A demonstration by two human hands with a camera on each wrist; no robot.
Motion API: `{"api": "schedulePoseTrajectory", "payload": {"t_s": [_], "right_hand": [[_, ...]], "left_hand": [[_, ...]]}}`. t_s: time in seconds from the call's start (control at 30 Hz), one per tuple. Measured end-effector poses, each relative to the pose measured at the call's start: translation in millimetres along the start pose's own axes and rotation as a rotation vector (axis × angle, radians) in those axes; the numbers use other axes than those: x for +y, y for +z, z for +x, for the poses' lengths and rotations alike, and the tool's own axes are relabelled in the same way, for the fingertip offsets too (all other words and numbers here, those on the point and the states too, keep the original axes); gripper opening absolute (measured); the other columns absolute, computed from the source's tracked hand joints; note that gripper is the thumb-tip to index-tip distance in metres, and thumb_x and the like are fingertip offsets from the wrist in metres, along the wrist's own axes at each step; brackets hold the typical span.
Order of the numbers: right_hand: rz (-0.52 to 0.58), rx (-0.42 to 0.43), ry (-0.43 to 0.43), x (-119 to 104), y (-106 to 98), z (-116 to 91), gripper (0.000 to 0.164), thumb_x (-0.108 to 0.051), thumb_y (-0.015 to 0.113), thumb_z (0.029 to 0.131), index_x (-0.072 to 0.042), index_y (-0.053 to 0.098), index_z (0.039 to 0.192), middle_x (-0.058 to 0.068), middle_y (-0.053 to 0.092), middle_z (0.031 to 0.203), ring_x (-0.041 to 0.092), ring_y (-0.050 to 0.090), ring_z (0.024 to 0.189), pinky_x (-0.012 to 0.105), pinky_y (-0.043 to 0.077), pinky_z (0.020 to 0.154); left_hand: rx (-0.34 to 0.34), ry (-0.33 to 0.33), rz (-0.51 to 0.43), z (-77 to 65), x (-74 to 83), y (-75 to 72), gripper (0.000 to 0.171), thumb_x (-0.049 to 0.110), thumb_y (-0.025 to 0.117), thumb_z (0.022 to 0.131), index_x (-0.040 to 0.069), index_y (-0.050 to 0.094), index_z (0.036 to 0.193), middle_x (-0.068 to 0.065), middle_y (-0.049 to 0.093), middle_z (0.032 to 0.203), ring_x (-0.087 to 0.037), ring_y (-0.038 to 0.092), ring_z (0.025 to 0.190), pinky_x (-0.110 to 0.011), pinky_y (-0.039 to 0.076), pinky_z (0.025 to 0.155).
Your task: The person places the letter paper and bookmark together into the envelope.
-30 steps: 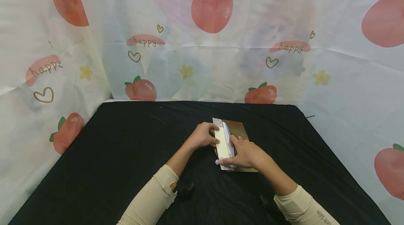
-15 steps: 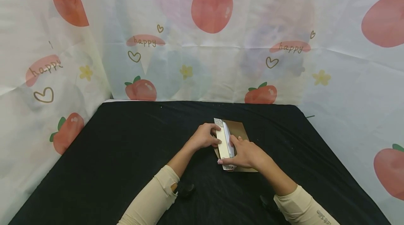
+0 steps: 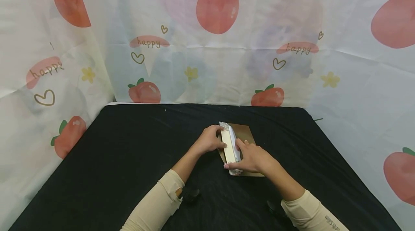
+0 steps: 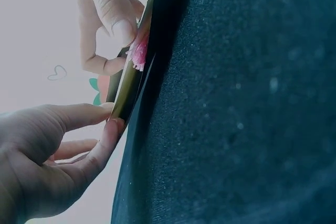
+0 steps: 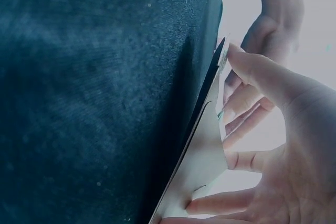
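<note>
A cream strip (image 3: pixel 229 148) with silver-patterned ends lies beside a folded white piece (image 3: pixel 235 142), both on top of a brown paper piece (image 3: pixel 244 132). My left hand (image 3: pixel 210 139) pinches the left edge of the layers between thumb and fingers; the left wrist view shows the thumb (image 4: pixel 102 111) on one side. Spread over the lower part, my right hand (image 3: pixel 251 155) presses with thumb and fingertips. A pink tassel-like bit (image 4: pixel 139 53) shows by the right thumb. In the right wrist view a pale sheet (image 5: pixel 197 166) stands at a slant under the right fingers.
Black cloth (image 3: pixel 146 151) covers the table. Two dark objects, one by the left forearm (image 3: pixel 191 195) and one by the right sleeve (image 3: pixel 271 207), lie on it. A white fruit-print curtain (image 3: pixel 220 69) hangs behind and at both sides.
The cream strip has shifted slightly right, and more brown paper shows along its left edge. The right thumb now covers more of the pink bit. Both hands have stayed nearly in place.
</note>
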State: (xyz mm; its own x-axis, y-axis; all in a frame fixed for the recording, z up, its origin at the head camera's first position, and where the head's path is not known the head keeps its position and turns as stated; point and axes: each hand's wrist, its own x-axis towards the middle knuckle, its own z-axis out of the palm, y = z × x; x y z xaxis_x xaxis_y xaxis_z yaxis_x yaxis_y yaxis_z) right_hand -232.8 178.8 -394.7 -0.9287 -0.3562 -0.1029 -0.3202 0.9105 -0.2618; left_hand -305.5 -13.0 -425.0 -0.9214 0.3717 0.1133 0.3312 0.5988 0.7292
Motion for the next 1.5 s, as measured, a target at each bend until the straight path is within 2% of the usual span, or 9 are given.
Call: {"api": "schedulePoseTrajectory", "payload": {"t_s": [0.2,0.37,0.43,0.6,0.7,1.0,1.27,1.5], "right_hand": [[0.003,-0.003,0.001,0.3,0.5,0.9,0.077,-0.069,0.081,0.076,-0.009,0.049,0.112,0.008,0.053,0.091,0.022,0.053,0.066,0.037,0.043,0.056],[-0.007,0.002,0.0,0.2,1.5,1.5,0.077,-0.069,0.081,0.075,-0.01,0.05,0.113,0.011,0.057,0.097,0.023,0.054,0.068,0.038,0.044,0.058],[-0.014,0.001,-0.001,0.2,1.9,1.7,0.077,-0.07,0.081,0.075,-0.01,0.05,0.113,0.013,0.059,0.101,0.023,0.055,0.069,0.039,0.045,0.058],[-0.026,0.002,-0.008,0.2,2.0,2.1,0.078,-0.07,0.081,0.074,-0.01,0.05,0.113,0.015,0.06,0.102,0.023,0.055,0.068,0.039,0.046,0.058],[-0.023,0.002,-0.012,0.2,1.6,1.9,0.077,-0.069,0.082,0.074,-0.01,0.05,0.113,0.014,0.06,0.101,0.023,0.055,0.068,0.039,0.046,0.058],[-0.006,-0.009,-0.01,0.7,1.6,1.4,0.076,-0.065,0.084,0.075,-0.011,0.049,0.115,0.01,0.057,0.096,0.021,0.056,0.066,0.038,0.047,0.057],[0.002,-0.01,-0.013,1.0,1.3,1.2,0.076,-0.063,0.085,0.075,-0.011,0.05,0.117,0.011,0.058,0.098,0.021,0.058,0.068,0.04,0.049,0.059],[0.006,-0.013,-0.011,1.0,1.0,1.2,0.077,-0.062,0.085,0.075,-0.01,0.051,0.121,0.013,0.059,0.102,0.022,0.059,0.07,0.041,0.05,0.061]], "left_hand": [[0.017,0.006,-0.012,-0.6,-0.2,-1.2,0.066,0.007,0.09,0.079,-0.004,0.061,0.138,-0.021,0.051,0.137,-0.032,0.053,0.12,-0.041,0.048,0.1],[0.013,0.01,0.009,-1.1,0.2,-1.6,0.066,0.007,0.089,0.08,-0.003,0.061,0.139,-0.021,0.053,0.139,-0.031,0.053,0.122,-0.04,0.047,0.101],[0.007,0.009,0.01,-1.1,0.3,-1.4,0.066,0.006,0.089,0.08,-0.002,0.061,0.14,-0.021,0.052,0.14,-0.029,0.055,0.118,-0.038,0.049,0.098],[-0.004,0.007,-0.004,-0.2,-0.8,-0.1,0.067,0.005,0.089,0.08,-0.002,0.06,0.141,-0.021,0.05,0.141,-0.023,0.06,0.097,-0.029,0.052,0.079],[-0.009,0.009,0.003,0.1,-1.3,0.2,0.068,0.006,0.089,0.081,-0.001,0.059,0.141,-0.021,0.05,0.14,-0.021,0.059,0.093,-0.027,0.051,0.076],[-0.016,0.017,0.025,-0.5,-1.5,0.8,0.069,0.007,0.088,0.081,0.003,0.059,0.143,-0.019,0.054,0.137,-0.022,0.054,0.094,-0.031,0.047,0.077],[-0.015,0.026,0.025,-0.1,-2.8,2.7,0.069,0.009,0.088,0.082,0.004,0.058,0.144,-0.019,0.054,0.137,-0.024,0.054,0.1,-0.035,0.048,0.081],[-0.012,0.045,0.03,2.1,-3.8,4.0,0.062,0.009,0.087,0.082,-0.001,0.062,0.138,-0.017,0.062,0.13,-0.027,0.058,0.114,-0.039,0.048,0.097]]}}
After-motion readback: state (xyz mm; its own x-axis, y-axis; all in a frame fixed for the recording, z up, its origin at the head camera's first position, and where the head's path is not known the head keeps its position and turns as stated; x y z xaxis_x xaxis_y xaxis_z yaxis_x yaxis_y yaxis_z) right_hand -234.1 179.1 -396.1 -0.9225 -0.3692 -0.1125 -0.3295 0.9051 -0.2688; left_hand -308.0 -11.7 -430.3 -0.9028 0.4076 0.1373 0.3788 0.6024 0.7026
